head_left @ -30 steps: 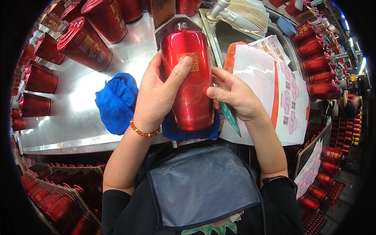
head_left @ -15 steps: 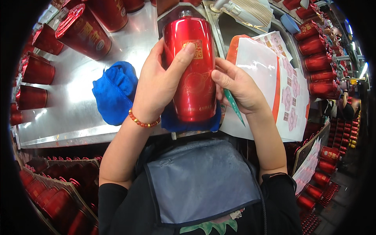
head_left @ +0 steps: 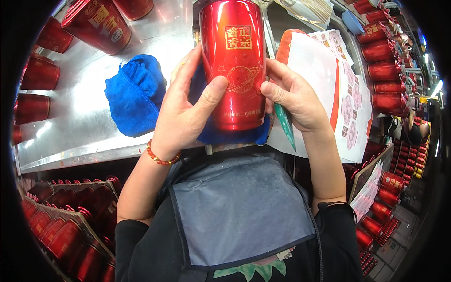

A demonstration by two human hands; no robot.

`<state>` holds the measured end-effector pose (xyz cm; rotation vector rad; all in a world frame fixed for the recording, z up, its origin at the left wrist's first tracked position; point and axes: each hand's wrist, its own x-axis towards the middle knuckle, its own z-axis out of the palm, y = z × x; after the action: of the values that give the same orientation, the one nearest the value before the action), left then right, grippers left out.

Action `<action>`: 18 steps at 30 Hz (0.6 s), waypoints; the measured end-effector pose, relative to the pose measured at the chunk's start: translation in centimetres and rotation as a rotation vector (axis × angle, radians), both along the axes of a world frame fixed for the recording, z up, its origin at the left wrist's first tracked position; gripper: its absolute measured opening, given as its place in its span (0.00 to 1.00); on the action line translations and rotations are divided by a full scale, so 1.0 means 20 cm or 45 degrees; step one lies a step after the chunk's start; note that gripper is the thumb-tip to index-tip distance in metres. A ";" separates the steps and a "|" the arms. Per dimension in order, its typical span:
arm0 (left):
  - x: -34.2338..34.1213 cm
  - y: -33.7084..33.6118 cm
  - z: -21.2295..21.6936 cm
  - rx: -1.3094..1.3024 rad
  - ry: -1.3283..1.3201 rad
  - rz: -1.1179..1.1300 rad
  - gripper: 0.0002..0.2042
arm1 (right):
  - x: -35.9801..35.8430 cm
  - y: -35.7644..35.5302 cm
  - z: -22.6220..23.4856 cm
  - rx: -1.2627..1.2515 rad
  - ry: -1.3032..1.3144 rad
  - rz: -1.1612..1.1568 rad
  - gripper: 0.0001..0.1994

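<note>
A shiny red metal can [head_left: 236,66] with a gold emblem and a gold square mark stands upright between my hands, over a blue cloth [head_left: 237,135] at the steel table's near edge. My left hand [head_left: 185,110] wraps its left side, thumb pressed across the front. My right hand [head_left: 293,96] holds its right side with the fingertips and also carries a thin green tool [head_left: 285,126] pointing down.
A second blue cloth [head_left: 134,94] lies crumpled on the steel table [head_left: 70,136]. More red cans [head_left: 96,21] stand at the left and in rows at the right [head_left: 383,66]. A white sheet of small stickers [head_left: 340,101] lies at the right. Red cans fill boxes below [head_left: 66,225].
The can has come closer and higher in view and turned, so its gold emblem faces me. My left thumb has slid across the front. Both hands keep their hold.
</note>
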<state>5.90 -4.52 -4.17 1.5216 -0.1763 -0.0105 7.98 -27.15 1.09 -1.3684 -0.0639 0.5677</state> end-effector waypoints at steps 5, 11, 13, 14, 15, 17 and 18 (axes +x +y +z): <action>-0.01 -0.02 -0.03 -0.033 0.001 0.032 0.35 | 0.01 -0.02 0.00 0.011 0.069 0.031 0.37; -0.02 -0.01 -0.02 -0.017 0.029 0.003 0.35 | 0.01 0.00 0.01 0.079 0.103 0.004 0.38; -0.02 -0.01 -0.02 0.035 0.018 0.009 0.35 | 0.01 0.00 0.01 0.081 0.109 0.008 0.38; -0.03 -0.01 -0.02 0.060 0.013 0.011 0.35 | 0.01 0.00 0.01 0.086 0.106 0.011 0.38; -0.03 -0.01 -0.02 0.061 0.028 0.005 0.35 | 0.01 0.00 0.01 0.091 0.103 0.013 0.38; -0.03 -0.01 -0.05 0.103 0.000 0.032 0.35 | 0.02 -0.02 0.00 0.067 0.081 0.038 0.36; -0.04 -0.01 -0.06 0.124 -0.014 0.047 0.35 | 0.03 -0.05 -0.01 0.008 0.041 0.016 0.35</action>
<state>5.20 -4.67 -5.35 1.6220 -0.1586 0.0186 8.62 -28.05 0.83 -1.3530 -0.0482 0.5997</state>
